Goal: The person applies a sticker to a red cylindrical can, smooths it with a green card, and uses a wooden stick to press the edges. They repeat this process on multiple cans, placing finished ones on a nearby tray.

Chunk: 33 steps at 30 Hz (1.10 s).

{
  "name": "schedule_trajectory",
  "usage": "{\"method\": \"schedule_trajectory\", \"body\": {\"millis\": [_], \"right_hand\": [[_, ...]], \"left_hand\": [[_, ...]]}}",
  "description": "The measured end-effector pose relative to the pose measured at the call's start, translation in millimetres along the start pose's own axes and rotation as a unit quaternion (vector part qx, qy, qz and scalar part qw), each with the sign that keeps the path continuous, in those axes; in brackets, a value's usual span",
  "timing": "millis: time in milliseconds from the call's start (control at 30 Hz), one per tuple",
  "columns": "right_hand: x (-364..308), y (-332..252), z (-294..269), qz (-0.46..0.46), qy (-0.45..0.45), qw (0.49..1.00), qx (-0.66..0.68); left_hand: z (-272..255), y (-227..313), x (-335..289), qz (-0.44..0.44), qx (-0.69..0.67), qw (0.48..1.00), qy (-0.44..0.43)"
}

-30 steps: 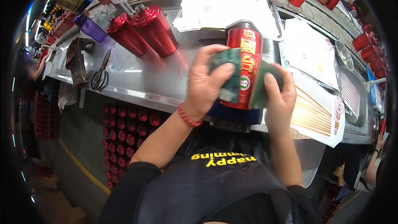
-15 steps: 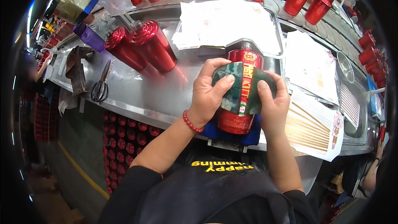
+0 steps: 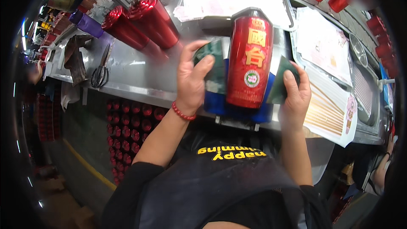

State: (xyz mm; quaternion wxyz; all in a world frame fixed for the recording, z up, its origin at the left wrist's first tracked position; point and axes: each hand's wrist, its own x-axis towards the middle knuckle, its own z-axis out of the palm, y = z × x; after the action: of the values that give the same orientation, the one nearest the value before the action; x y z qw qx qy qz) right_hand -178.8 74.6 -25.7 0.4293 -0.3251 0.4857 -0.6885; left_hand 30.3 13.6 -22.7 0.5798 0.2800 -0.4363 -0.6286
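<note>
A red bottle [image 3: 241,65] with gold lettering and a round white-and-green emblem lies face up on a blue padded rest [image 3: 215,103] in front of me. Left of it, my left hand [image 3: 191,82] pinches a dark green flexible sheet [image 3: 215,57] between thumb and fingers. On the other side, my right hand [image 3: 298,97] grips a second dark green sheet [image 3: 277,84] the same way. Both sheets stand apart from the bottle's front, one at each flank. Whether their inner edges touch its sides, I cannot tell.
Two red bottles [image 3: 154,21] stand at the left on the metal bench [image 3: 140,76], with scissors [image 3: 101,70] and a brown cloth [image 3: 76,59] farther left. Printed sheets fill a tray [image 3: 291,21] behind. More sheets [image 3: 324,46] and gold-striped strips [image 3: 326,110] lie right.
My hands have parted to left and right, drawing the green sheets off the bottle's front. Its lettering and emblem are now uncovered. The view has shifted slightly.
</note>
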Motion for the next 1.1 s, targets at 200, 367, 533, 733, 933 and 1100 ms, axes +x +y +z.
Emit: {"method": "schedule_trajectory", "body": {"millis": [200, 367, 533, 733, 933, 1100], "right_hand": [[-13.5, 11.7, 7.6, -0.050, -0.034, 0.997, -0.052], [-15.4, 15.2, -1.7, -0.044, -0.027, 0.994, -0.092], [-14.4, 17.2, -4.4, -0.014, -0.039, 0.999, -0.025], [-6.1, 9.9, -12.6, 0.011, -0.074, 0.997, -0.030], [-6.7, 3.0, -10.6, 0.017, -0.061, 0.995, -0.081], [-8.6, -1.3, -7.4, 0.024, -0.064, 0.995, -0.069]], "left_hand": [[6.3, -16.0, -4.7, 0.037, 0.054, 0.997, -0.039], [-3.8, -21.1, -10.2, 0.028, 0.064, 0.997, -0.018], [-4.6, -19.2, -8.4, 0.019, 0.079, 0.997, -0.008], [-40.9, -30.6, 3.5, -0.025, 0.195, 0.981, 0.000], [-38.7, 8.2, 41.9, 0.260, 0.663, 0.695, -0.094], [6.8, 22.9, 61.3, 0.369, 0.588, 0.653, -0.304]]}}
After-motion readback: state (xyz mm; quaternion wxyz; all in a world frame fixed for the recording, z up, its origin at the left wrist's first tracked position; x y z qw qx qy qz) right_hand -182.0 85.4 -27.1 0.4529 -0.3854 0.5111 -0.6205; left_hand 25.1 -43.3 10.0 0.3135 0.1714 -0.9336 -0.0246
